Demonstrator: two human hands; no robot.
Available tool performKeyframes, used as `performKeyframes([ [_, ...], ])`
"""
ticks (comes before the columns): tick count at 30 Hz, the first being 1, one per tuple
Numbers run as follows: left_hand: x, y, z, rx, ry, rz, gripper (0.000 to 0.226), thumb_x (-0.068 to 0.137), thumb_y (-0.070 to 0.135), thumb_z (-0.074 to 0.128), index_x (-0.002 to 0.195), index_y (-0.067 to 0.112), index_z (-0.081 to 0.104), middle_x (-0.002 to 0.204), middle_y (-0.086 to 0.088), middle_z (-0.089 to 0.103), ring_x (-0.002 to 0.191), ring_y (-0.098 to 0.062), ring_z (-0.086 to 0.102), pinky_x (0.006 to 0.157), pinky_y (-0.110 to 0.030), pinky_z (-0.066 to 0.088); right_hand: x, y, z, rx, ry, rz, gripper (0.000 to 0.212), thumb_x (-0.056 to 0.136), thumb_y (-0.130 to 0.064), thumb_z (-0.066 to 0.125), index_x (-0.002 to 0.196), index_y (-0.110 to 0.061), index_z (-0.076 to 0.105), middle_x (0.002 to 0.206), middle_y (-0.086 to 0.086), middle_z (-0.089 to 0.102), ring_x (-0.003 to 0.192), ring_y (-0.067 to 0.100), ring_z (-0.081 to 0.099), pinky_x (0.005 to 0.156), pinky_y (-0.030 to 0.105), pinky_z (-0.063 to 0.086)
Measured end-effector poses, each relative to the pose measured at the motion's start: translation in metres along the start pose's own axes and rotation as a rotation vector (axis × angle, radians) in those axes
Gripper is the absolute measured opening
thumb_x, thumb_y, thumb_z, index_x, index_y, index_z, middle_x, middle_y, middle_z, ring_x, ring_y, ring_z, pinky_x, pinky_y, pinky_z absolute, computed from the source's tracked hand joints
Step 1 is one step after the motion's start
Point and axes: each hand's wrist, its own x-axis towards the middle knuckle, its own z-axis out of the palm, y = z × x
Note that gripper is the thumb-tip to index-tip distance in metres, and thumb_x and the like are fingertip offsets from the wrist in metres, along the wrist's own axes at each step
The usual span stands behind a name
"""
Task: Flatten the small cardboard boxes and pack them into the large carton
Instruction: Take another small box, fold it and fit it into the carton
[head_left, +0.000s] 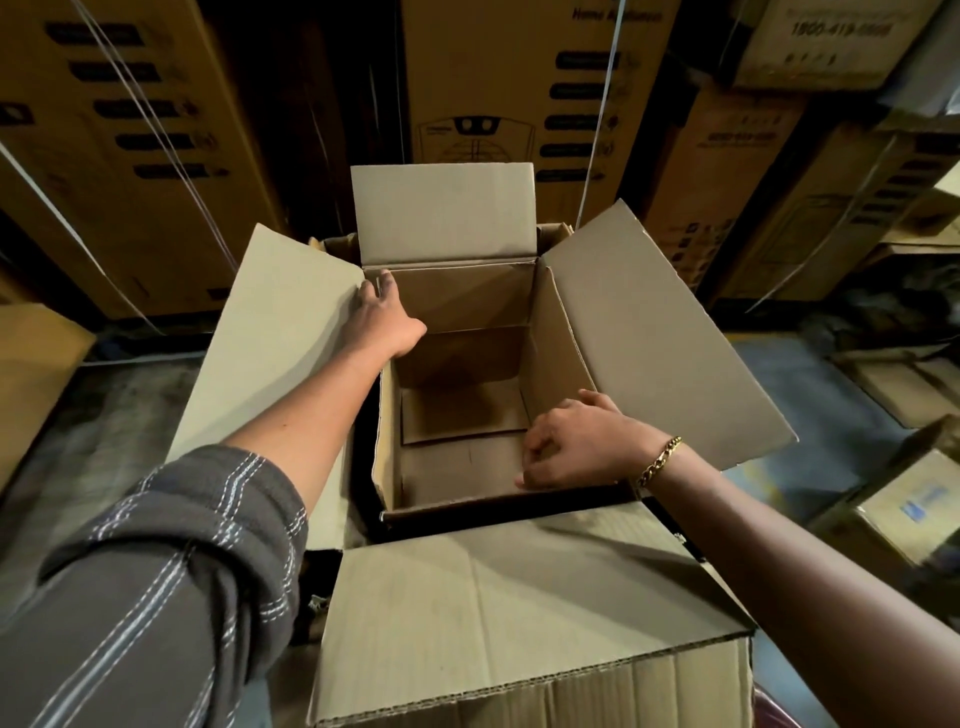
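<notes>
An open small cardboard box (462, 296) stands upright in front of me, its four top flaps spread outward and nothing inside it. It appears to sit inside a larger carton, whose rim (558, 228) shows behind it. A dark gap separates the box's near wall from a wide near flap (519, 597); whose flap that is I cannot tell. My left hand (387, 317) grips the far left corner, fingers on the left flap (270, 353) and thumb inside. My right hand (582, 447) is curled over the near right corner under the right flap (654, 332).
Tall printed cartons (119, 130) bound with white straps are stacked close behind. Smaller boxes (893, 514) lie on the floor at the right, and more cardboard (31, 374) leans at the left. Grey concrete floor (104, 415) shows on both sides.
</notes>
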Motion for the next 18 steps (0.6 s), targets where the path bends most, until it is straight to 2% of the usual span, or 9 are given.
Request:
performKeyframes([
  [3, 0.001, 0.001, 0.0, 0.002, -0.017, -0.005, 0.092, 0.093, 0.032, 0.06, 0.161, 0.019, 0.0, 0.168, -0.01, 0.005, 0.152, -0.031, 0.017, 0.114, -0.044, 0.031, -0.003, -0.001, 0.006, 0.01, -0.031, -0.002, 0.029, 0.084, -0.063, 0.058, 0.067, -0.04, 0.059, 0.104, -0.014, 0.068, 0.121, 0.013, 0.051, 0.119, 0.052, 0.006],
  [7, 0.002, 0.007, 0.001, -0.026, -0.05, -0.006, 0.097, 0.093, 0.041, 0.063, 0.161, 0.02, -0.003, 0.169, -0.006, 0.0, 0.151, -0.034, 0.019, 0.116, -0.046, 0.029, -0.008, 0.001, 0.01, -0.011, 0.032, -0.003, 0.033, 0.087, -0.067, 0.053, 0.097, -0.039, 0.067, 0.118, -0.012, 0.064, 0.129, 0.015, 0.046, 0.121, 0.05, 0.005],
  [10, 0.001, 0.012, 0.004, -0.057, -0.076, -0.022, 0.1, 0.091, 0.045, 0.064, 0.16, 0.023, -0.005, 0.168, -0.005, -0.009, 0.151, -0.035, 0.02, 0.116, -0.049, 0.028, -0.013, 0.001, 0.01, -0.031, 0.094, -0.014, 0.044, 0.084, -0.07, 0.054, 0.115, -0.041, 0.064, 0.141, -0.014, 0.051, 0.147, 0.017, 0.025, 0.12, 0.055, -0.002],
  [12, 0.001, 0.014, 0.006, -0.095, -0.088, -0.012, 0.103, 0.09, 0.045, 0.066, 0.16, 0.023, -0.007, 0.168, -0.005, -0.012, 0.151, -0.035, 0.022, 0.116, -0.049, 0.03, -0.015, 0.002, 0.011, -0.01, 0.112, -0.019, 0.05, 0.082, -0.071, 0.057, 0.122, -0.041, 0.061, 0.152, -0.014, 0.039, 0.152, 0.018, 0.013, 0.12, 0.057, -0.004],
  [16, -0.006, 0.015, 0.007, -0.124, -0.085, 0.002, 0.105, 0.09, 0.044, 0.067, 0.159, 0.024, -0.01, 0.168, -0.007, -0.012, 0.15, -0.036, 0.024, 0.115, -0.047, 0.03, -0.018, 0.003, 0.012, 0.108, 0.159, -0.053, 0.045, 0.089, -0.061, 0.058, 0.129, -0.04, 0.058, 0.161, -0.009, 0.027, 0.153, 0.017, 0.008, 0.122, 0.045, 0.005],
  [18, -0.011, 0.013, 0.005, -0.117, -0.081, -0.003, 0.104, 0.091, 0.044, 0.065, 0.159, 0.024, -0.011, 0.168, -0.007, -0.012, 0.15, -0.036, 0.023, 0.116, -0.048, 0.029, -0.018, 0.003, 0.012, 0.128, 0.208, -0.063, 0.041, 0.092, -0.058, 0.056, 0.129, -0.042, 0.057, 0.162, -0.009, 0.026, 0.153, 0.017, 0.007, 0.122, 0.044, 0.009],
])
